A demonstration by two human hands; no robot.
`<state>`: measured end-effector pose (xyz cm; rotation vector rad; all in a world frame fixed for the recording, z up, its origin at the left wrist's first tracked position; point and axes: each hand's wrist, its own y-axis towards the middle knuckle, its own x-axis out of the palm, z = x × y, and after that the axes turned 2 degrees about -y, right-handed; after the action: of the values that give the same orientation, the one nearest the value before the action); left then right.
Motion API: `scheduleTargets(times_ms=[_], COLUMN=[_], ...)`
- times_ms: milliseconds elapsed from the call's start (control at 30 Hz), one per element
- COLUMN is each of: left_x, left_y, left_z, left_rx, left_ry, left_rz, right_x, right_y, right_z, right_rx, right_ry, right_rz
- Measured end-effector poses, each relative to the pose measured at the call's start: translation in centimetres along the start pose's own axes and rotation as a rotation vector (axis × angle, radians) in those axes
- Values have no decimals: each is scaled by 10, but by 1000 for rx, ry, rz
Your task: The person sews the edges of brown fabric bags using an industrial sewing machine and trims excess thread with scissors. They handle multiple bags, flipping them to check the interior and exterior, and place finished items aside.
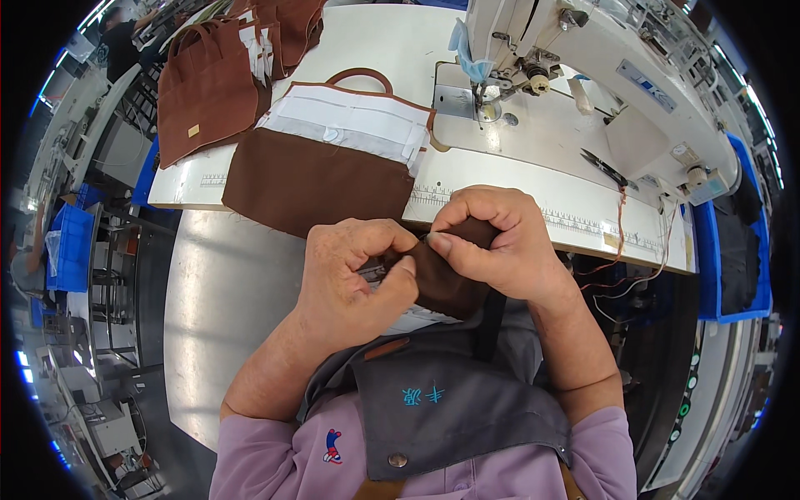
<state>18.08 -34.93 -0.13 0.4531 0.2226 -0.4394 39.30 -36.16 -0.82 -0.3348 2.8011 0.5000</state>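
Close to my body, just in front of the sewing table's edge, both hands work on a piece of dark brown fabric (446,283). My right hand (504,237) pinches its upper edge between thumb and fingers. My left hand (350,275) is closed at the fabric's left side, index finger and thumb against it. Beyond them, a bag piece (317,179) lies on the table with its brown lining, a white strip (333,117) and a reddish-brown handle (362,73). Whether the held fabric joins this piece, I cannot tell.
A white sewing machine (600,67) stands at the right back, with a blue mask hanging by its needle. Black thread snips (604,167) lie near it. Reddish-brown bags (212,100) are at the back left. A blue bin (729,242) stands at the right.
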Motion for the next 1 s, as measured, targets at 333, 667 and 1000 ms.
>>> scheduleTargets(times_ms=[333,667,1000], left_x=[4,4,13], left_y=[-1,-2,1], left_z=[-1,-3,-6], left_rx=[-71,-123,71], left_ry=[12,-74,162], left_rz=[-23,-41,72], right_x=[2,1,9], right_y=[-2,-5,-11], right_z=[-1,0,0], right_rx=[90,49,59], right_ry=[160,163,192], right_rz=[-23,3,38])
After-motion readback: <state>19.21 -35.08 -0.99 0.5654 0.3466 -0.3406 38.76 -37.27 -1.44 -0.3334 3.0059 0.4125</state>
